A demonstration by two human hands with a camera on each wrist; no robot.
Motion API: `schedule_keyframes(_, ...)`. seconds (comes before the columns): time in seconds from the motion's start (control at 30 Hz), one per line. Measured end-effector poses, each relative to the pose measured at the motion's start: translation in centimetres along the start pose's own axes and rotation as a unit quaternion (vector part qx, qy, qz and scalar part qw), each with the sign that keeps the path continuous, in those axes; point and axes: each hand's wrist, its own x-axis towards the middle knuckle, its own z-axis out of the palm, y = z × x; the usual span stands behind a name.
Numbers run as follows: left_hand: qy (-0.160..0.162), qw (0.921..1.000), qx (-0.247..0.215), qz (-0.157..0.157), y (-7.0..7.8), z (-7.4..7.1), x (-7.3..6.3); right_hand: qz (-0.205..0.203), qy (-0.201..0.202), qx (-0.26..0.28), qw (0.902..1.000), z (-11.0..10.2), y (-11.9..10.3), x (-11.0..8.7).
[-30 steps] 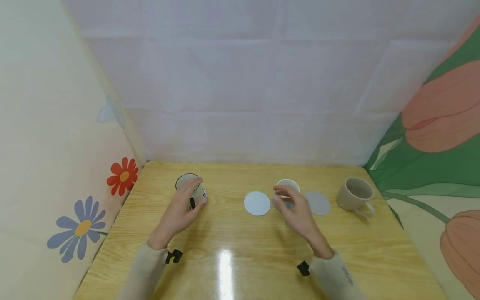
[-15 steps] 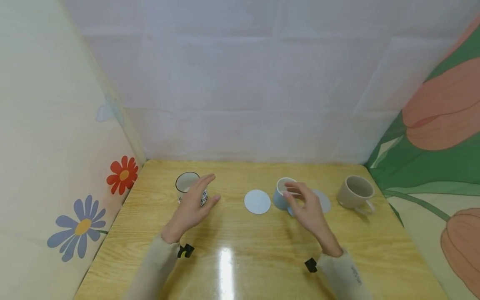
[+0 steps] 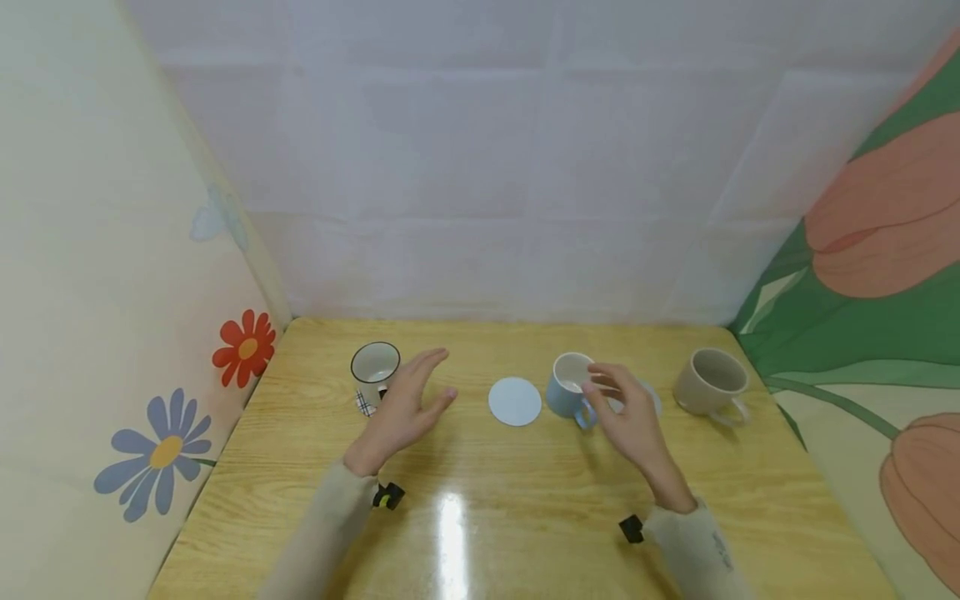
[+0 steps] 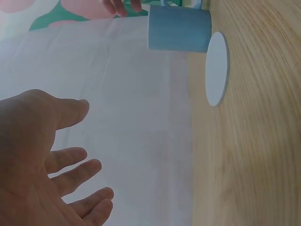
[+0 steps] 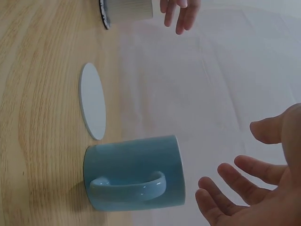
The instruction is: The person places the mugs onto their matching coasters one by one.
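Note:
My left hand (image 3: pixel 401 412) hovers just right of a white mug with a dark rim (image 3: pixel 369 385), its fingers extended and holding nothing. That mug stands on a plaid coaster (image 3: pixel 363 404), partly hidden by the hand. In the middle stands a blue mug (image 3: pixel 562 395), its handle towards me. Beside its rim, apart from it in the right wrist view, my right hand (image 3: pixel 632 425) hangs with loosely bent fingers and nothing in them. A white round coaster (image 3: pixel 514 402) lies just left of the blue mug. Behind my right hand another pale round coaster (image 3: pixel 652 395) is partly covered.
A beige mug (image 3: pixel 703 390) stands at the right of the wooden table (image 3: pixel 517 492), its handle to the front right. White cloth (image 3: pixel 480 167) hangs behind the table. Flower-patterned cloths flank both sides.
Both hands have drifted right. The left has moved off from in front of the white mug, and the right has uncovered most of the blue mug. The mugs and coasters have stayed in place.

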Motion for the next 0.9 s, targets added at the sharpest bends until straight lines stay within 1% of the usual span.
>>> schedule_keyframes(0.17,-0.011,0.9999,-0.009,-0.008,0.0,0.7,0.5,0.015,0.003,0.005,0.9999,-0.2,0.2,-0.1)
schedule_keyframes(0.27,-0.017,0.9998,-0.006,-0.005,0.2,1.1,0.9,0.026,0.006,0.003,0.9996,-0.2,0.3,-0.1)
schedule_keyframes(0.53,-0.026,0.9997,-0.003,-0.002,0.6,2.1,1.8,0.037,0.01,-0.019,0.9991,-0.6,1.1,-0.3)
schedule_keyframes(0.7,-0.022,0.9995,0.023,0.008,0.6,2.7,2.0,0.048,0.01,-0.041,0.998,-0.8,1.5,-0.5)
schedule_keyframes(0.9,-0.016,0.9985,0.05,0.017,0.6,3.4,2.2,0.061,0.007,-0.056,0.9965,-1.2,1.7,-0.8)
